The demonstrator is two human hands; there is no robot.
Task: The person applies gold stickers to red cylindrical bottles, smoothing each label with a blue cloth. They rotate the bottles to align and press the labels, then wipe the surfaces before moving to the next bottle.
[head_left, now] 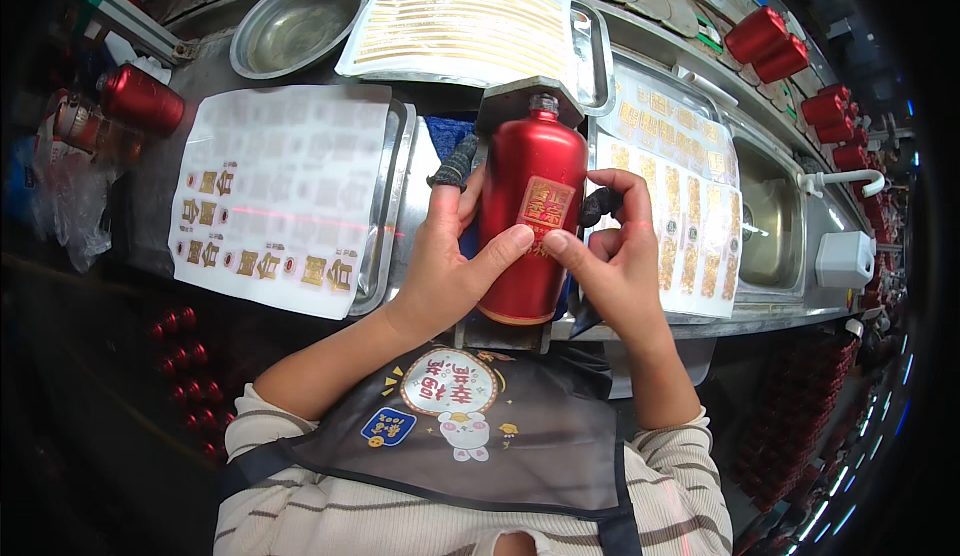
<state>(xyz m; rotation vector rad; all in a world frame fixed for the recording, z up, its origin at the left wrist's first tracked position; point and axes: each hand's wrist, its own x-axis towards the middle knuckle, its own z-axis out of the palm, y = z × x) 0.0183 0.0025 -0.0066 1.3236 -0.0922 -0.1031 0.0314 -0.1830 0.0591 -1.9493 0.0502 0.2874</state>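
Observation:
A glossy red bottle (512, 161) lies in a dark cradle (490, 104) in front of me, its grey neck pointing away. A square gold decal (546, 203) sits on its upper face, with more gold lettering partly under my thumbs. My left hand (452, 256) wraps the bottle's left side, thumb pressed below the square; a dark cover (455, 163) sheathes one finger. From the right, my right hand (628, 271) holds the bottle's edge with curled fingers, its thumb tip beside the left one. A dark finger cover (600, 206) shows there too.
White sheets with gold decals lie left (265, 211) and right (700, 241); a sheet of gold strips (460, 21) lies beyond. A metal basin (300, 26), a sink (775, 236) with a white tap (845, 182), a white jug (845, 259) and other red bottles (143, 98) stand around.

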